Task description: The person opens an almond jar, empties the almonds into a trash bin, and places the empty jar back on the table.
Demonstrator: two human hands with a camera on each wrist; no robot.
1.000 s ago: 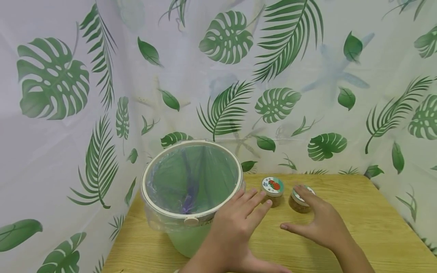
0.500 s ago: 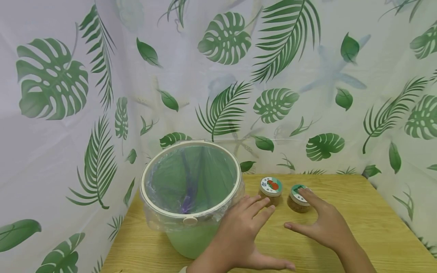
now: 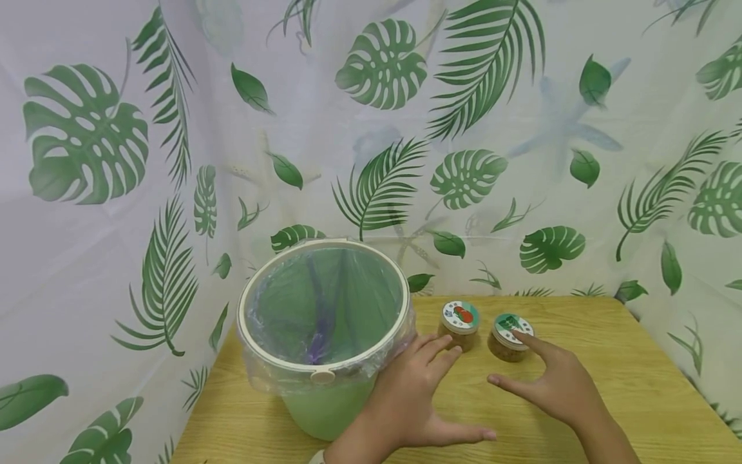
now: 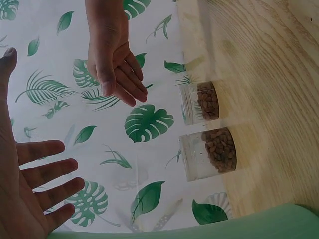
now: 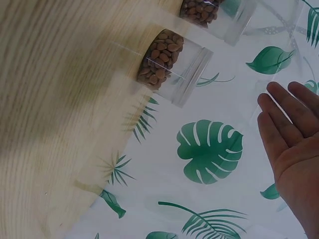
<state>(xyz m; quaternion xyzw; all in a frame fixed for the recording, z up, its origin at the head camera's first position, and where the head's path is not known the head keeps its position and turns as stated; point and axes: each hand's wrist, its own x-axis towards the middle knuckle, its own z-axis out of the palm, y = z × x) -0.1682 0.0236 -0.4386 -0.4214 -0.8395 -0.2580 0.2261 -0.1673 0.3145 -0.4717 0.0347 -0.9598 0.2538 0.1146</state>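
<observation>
Two small clear jars of brown seeds stand on the wooden table: one jar with a tomato label [image 3: 460, 325], the other jar with a green leaf label [image 3: 510, 336]. Their seeds show through the walls of the left jar [image 4: 219, 149] and right jar [image 4: 207, 102] in the left wrist view. My left hand [image 3: 411, 393] hovers before the left jar and beside the bucket, fingers spread, holding nothing. My right hand [image 3: 553, 383] hangs in front of the right jar, its thumb and fingers apart. The right wrist view shows its straight fingers [image 5: 291, 117] apart from the jars.
A pale green bucket [image 3: 321, 406] with a cream rim stands at the table's left. Inside it is a clear plastic bag with a purple gathered end [image 3: 317, 348], folded over the rim. Behind the table [image 3: 626, 374] hangs a white leaf-patterned cloth [image 3: 493, 258].
My right hand has drawn slightly right and down, uncovering more of the leaf-labelled lid. My left hand has shifted a little to the right. Both jars and the bucket stay in place.
</observation>
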